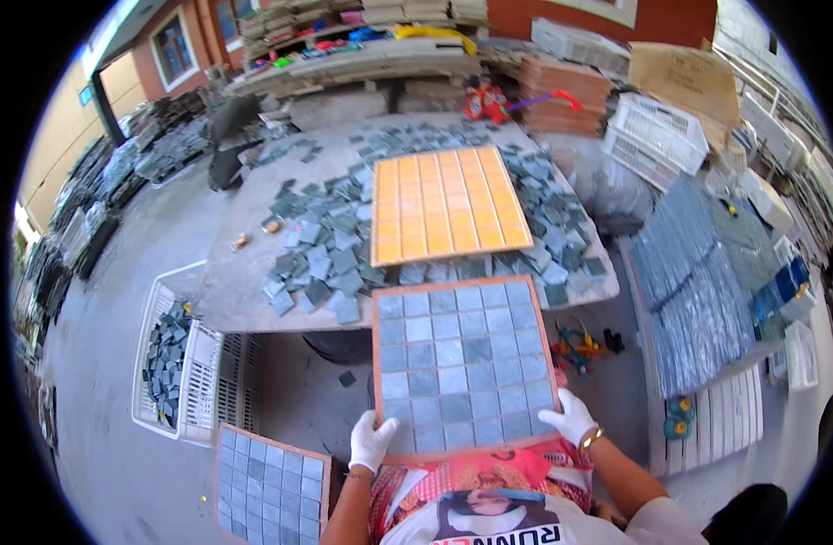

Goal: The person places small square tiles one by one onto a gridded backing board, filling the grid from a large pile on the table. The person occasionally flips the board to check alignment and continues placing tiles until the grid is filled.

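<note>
Left hand (373,442) and right hand (569,417), gloved, grip near corners of filled tile tray (462,363); empty orange grid (446,203) lies farther on table (239,291).

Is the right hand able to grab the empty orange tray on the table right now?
Probably not. The right hand grips a corner of the filled tray, as does the left hand, and that tray lies between both hands and the orange tray farther back on the table.

Three gridded trays are counted: one empty orange tray (447,203), two trays filled with grey tiles (462,363) (269,483). Two gloved hands (371,441) (569,418) are counted.
</note>
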Tool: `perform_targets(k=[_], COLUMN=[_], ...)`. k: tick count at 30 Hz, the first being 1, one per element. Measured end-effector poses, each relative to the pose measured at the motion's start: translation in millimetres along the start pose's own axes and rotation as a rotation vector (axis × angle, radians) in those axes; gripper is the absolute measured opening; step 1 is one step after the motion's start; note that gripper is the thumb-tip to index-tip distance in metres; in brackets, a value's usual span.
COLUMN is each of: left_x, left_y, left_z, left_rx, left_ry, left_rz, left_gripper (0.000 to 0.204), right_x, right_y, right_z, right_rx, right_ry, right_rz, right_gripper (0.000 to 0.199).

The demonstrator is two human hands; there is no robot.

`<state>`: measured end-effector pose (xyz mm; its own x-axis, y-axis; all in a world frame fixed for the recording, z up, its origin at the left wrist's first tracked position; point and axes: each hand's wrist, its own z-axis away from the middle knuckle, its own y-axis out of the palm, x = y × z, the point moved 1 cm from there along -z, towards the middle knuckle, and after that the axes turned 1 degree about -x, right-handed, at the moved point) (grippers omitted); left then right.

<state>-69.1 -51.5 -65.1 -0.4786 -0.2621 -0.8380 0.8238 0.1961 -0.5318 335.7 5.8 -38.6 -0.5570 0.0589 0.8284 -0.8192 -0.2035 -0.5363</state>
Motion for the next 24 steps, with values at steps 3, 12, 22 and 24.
perform_targets(k=[3, 12, 22, 24], left_x=[-21.9, -44.3, 23.8, 25.4], left_y=[-4.3, -26.4, -94.1, -109.7], left_z=[4.6, 24.6, 148.6, 182.0], left_rx=[0.017, 0.135, -0.515, -0.713], left_ry=[-0.095, -0.138, -0.237, -0.310], left_rz=[0.417, 0.476, 0.603, 0.527], left_gripper=[0.028, 0.034, 0.028, 0.025], right_x=[-1.1, 27.4, 127.7, 168.6], right_y=[0.5, -12.2, 90.5, 134.6], right_z=[1.8, 22.9, -36.2, -41.7], right_rx=[-0.129, -0.321, 0.033, 0.151], right_ry=[-0.051, -0.069, -0.528, -0.561], right_rz=[0.041, 0.028, -0.080, -0.095], right_gripper=[0.031, 0.026, 0.024, 0.024])
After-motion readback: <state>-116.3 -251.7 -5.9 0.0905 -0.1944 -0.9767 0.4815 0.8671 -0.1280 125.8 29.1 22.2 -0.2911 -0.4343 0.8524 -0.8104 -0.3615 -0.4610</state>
